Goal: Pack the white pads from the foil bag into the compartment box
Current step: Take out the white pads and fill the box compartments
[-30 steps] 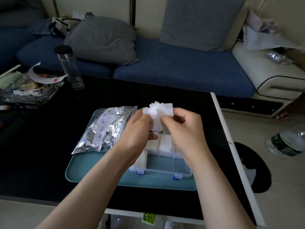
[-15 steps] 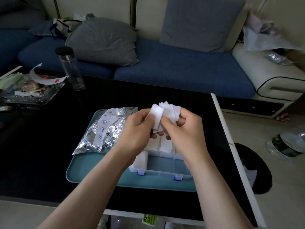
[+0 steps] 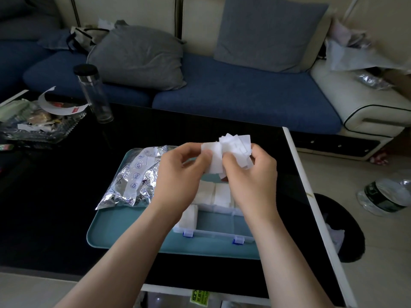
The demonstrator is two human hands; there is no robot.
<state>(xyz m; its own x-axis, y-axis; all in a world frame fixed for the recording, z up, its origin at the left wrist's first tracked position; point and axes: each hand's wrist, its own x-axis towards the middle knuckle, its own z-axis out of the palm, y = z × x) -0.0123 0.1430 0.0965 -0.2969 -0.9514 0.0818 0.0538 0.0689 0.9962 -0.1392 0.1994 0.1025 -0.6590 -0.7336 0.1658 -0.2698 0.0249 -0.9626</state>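
The foil bag lies on the left of the teal tray, beside it the left hand, fingers curled, pinches the fanned white pads above the compartment box, while the right hand, knuckles up, grips the same bundle.

I see clear bottle upright upper left on tabletop | grey cushion on blue sofa | teal tray centre
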